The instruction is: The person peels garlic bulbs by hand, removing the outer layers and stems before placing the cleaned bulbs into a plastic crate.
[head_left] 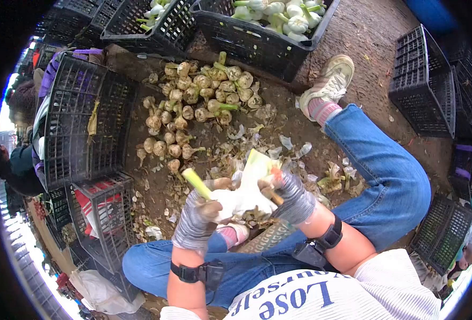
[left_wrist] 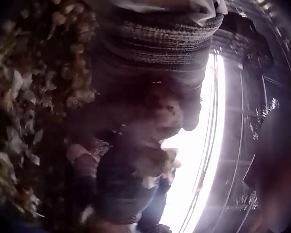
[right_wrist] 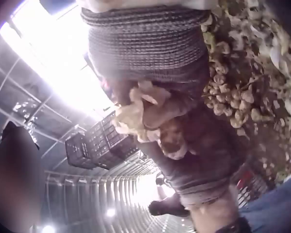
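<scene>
Both hands wear grey knitted gloves with dirty fingers. In the head view my left hand (head_left: pixel 204 208) grips a white garlic bulb (head_left: pixel 225 202) whose cut green stem (head_left: pixel 196 184) sticks out past the fingers. Close beside it, my right hand (head_left: pixel 292 197) pinches pale garlic skin (head_left: pixel 254 170) that spreads in front of the bulb. A short brown stick-like piece (head_left: pixel 273 196) shows by the right fingers; its kind cannot be told. From the right wrist, crumpled skin (right_wrist: pixel 138 111) shows at the fingers. The left wrist view is dark and blurred, with the gloved hands (left_wrist: pixel 131 170) close together.
Unpeeled garlic bulbs (head_left: pixel 198 90) lie heaped on the ground ahead, with loose skins (head_left: pixel 236 144) scattered nearer. A black crate (head_left: pixel 257 45) of white garlic stands at the back. Another crate (head_left: pixel 84 117) leans at left, and stacked crates (head_left: pixel 425 80) stand at right. My legs (head_left: pixel 385 165) flank the work.
</scene>
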Demonstrator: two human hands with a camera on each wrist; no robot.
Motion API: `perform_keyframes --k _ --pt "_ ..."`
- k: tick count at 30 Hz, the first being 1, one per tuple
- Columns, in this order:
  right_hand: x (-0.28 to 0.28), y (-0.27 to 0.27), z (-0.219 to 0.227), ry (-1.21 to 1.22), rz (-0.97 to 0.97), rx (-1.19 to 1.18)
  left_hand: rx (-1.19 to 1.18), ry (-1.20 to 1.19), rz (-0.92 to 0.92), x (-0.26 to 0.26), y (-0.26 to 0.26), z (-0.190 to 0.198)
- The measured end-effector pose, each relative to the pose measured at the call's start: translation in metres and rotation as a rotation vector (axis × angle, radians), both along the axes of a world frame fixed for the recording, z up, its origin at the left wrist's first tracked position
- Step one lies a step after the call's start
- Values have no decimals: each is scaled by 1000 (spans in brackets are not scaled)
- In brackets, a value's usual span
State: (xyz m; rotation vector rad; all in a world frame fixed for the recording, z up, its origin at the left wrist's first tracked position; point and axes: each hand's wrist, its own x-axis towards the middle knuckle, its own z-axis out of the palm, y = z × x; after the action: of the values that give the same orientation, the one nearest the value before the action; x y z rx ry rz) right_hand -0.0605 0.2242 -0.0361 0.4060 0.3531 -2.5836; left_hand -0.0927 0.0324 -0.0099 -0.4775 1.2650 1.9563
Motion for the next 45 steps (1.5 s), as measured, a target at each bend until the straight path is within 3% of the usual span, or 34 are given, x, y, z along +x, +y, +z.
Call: perform_keyframes --k 1,3,5,6,8,10,11,13,15,17,18,19,21,23,24,28,30,33,35,37,38,39,40,41,43,45 --pt "2 2 -3 -78 -45 -59 157 29 42 -1 -4 -2" --pt "2 3 -5 -31 -28 -1 -43 101 -5 -7 -2 1" --pt "-2 3 -2 17 -11 54 -386 345 18 -9 6 7" --pt "-4 2 3 13 0 79 -354 244 83 -10 4 10" --pt "-9 3 4 11 10 107 -249 268 139 -11 -8 9" --pt "-15 6 0 7 -317 -59 -2 356 291 -8 -14 2" --pt "-21 22 8 -77 -393 -129 43 282 266 -9 -26 2" --pt "-25 38 10 -6 -607 86 20 250 379 -3 -23 6" --pt "-33 35 14 67 -445 399 43 252 413 -1 -18 8" --pt "-18 13 9 417 -195 973 73 258 445 1 -10 10" --pt "-22 12 36 439 82 1206 -46 290 402 2 -6 11" --pt "-12 7 13 741 -46 1595 -166 320 358 4 -1 12" --pt "-7 -5 12 691 -8 1488 -274 374 364 11 9 10" --pt "-5 -10 14 686 -7 1549 -593 747 116 16 17 12" --pt "-4 -10 15 683 -5 1605 -681 809 62 18 23 16" --pt "-5 -9 14 724 116 1677 -854 1027 -42 24 33 15" --pt "-6 -11 16 841 95 1843 -879 1028 -46 25 36 15" --pt "-3 -13 13 815 158 1865 -887 1010 -60 25 36 15" --pt "-4 -9 10 737 156 1788 -871 991 -71 25 31 15" --pt "-8 -1 4 663 154 1708 -421 496 104 22 19 15" --pt "-13 5 -1 452 117 1532 -33 251 345 23 18 19" --pt "-14 9 -7 249 78 1351 -34 253 342 23 16 16" --pt "-14 8 -8 143 -1 978 146 261 397 21 12 8" --pt "-12 10 -7 145 1 975 325 266 454 21 7 4" --pt "-16 13 16 129 -98 346 303 130 605 23 4 0" --pt "-17 14 30 139 -187 241 408 -45 672 15 8 -1"
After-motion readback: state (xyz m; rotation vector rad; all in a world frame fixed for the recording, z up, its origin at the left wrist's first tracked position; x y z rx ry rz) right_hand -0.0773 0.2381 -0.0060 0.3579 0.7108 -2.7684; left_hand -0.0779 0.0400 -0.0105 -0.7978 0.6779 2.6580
